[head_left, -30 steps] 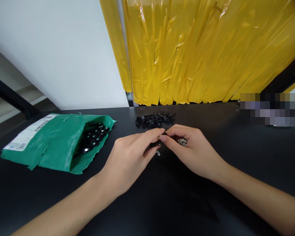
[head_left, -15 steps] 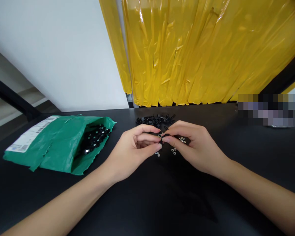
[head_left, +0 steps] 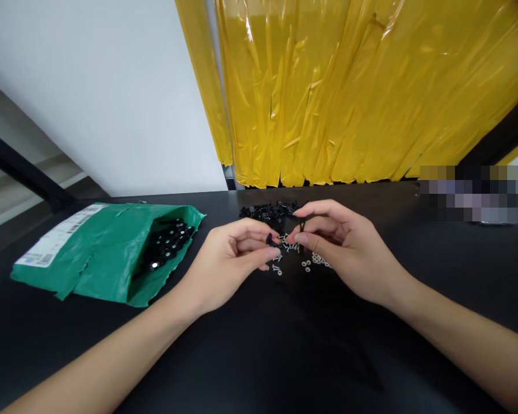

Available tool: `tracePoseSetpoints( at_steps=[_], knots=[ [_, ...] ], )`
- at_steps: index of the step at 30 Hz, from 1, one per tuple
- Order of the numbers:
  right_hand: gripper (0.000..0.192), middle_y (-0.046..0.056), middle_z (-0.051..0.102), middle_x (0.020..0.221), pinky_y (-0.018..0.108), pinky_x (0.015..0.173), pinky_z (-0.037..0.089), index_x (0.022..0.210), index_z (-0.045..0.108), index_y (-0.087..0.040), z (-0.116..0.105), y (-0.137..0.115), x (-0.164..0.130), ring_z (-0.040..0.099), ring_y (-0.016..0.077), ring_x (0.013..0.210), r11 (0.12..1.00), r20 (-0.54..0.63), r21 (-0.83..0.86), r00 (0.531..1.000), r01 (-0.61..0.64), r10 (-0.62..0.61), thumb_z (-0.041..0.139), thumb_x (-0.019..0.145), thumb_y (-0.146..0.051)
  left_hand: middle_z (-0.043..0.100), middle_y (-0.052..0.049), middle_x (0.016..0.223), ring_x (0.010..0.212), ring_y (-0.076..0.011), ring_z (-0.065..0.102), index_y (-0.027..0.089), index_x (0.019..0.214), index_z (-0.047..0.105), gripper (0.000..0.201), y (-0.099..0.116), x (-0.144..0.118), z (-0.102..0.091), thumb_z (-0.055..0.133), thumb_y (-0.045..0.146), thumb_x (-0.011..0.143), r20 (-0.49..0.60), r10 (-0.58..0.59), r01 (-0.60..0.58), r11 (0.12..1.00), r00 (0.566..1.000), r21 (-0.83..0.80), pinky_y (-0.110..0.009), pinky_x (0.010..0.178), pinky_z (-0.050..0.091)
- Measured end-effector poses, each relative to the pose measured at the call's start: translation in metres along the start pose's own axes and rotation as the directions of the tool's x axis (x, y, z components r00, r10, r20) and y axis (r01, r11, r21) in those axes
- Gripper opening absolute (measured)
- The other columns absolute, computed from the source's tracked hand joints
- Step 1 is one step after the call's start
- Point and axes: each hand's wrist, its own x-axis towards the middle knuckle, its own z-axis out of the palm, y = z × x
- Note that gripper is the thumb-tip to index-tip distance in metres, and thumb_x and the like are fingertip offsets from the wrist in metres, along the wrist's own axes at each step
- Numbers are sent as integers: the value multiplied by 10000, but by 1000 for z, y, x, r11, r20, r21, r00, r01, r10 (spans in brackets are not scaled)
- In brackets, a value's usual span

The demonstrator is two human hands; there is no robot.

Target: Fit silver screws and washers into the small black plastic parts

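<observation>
My left hand pinches a small black plastic part between thumb and fingers. Just to its right, my right hand grips a thin black strip-like piece with thumb and fingertips; its exact kind is too small to tell. The two hands are a little apart. Small silver screws lie on the table between and below the fingers. Several pale ring-shaped washers are scattered under my right hand, which partly covers them. Behind the fingertips is a pile of small black parts.
At the left lies a torn-open green mailer bag with black pieces showing in its mouth. The black table extends beneath everything. Yellow plastic strips hang behind it, beside a white panel. A blurred-out object sits at the far right.
My hands have drawn apart from a shared pinch. The black part stays in my left hand, while my right hand has shifted slightly right with the thin black piece. More screws and washers show.
</observation>
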Motion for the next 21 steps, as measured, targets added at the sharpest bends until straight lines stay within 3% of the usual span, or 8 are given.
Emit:
tracePoseSetpoints(
  at_steps=[3, 8, 11, 15, 21],
  knots=[
    [382, 10, 800, 845, 308, 706, 580, 1181, 663, -256, -1, -1, 0, 763, 198, 835, 985, 40, 107, 991, -133, 130, 825, 851, -360, 781, -11, 853, 709, -124, 716, 180, 887, 726, 141, 0, 0, -1, 834, 231, 813, -26, 10, -9, 1000, 1000, 16, -230, 671, 614],
    [154, 18, 798, 906, 252, 806, 576, 956, 776, -213, -6, 2, 1, 732, 123, 835, 959, 188, 173, 963, -227, 194, 778, 911, -360, 817, -23, 928, 746, -120, 720, 194, 891, 738, 163, -3, -1, -3, 863, 229, 792, -67, 71, -67, 996, 995, 63, -206, 668, 576],
    [165, 4, 771, 888, 265, 780, 585, 1017, 802, -230, -7, 3, 0, 701, 114, 783, 966, 210, 140, 960, -218, 186, 743, 936, -361, 815, -23, 889, 652, -103, 670, 201, 889, 751, 175, -3, -2, -3, 876, 269, 786, -97, 102, -83, 980, 990, 182, -206, 604, 538],
    [129, -10, 736, 808, 245, 684, 558, 1023, 801, -222, -4, 0, -1, 630, 101, 691, 987, 171, 37, 974, -153, 145, 735, 924, -270, 815, -25, 901, 675, -133, 701, 212, 892, 759, 130, -3, -5, 0, 847, 276, 821, -74, 170, -143, 950, 983, 278, -246, 640, 581],
    [75, -11, 738, 789, 225, 649, 528, 901, 793, -202, 0, 1, -1, 626, 100, 694, 988, 168, -15, 974, -153, 154, 774, 885, -273, 812, 18, 848, 630, -101, 693, 227, 880, 763, 100, -2, -8, 2, 832, 185, 822, -31, 289, -259, 896, 957, 360, -201, 617, 583]
  ],
)
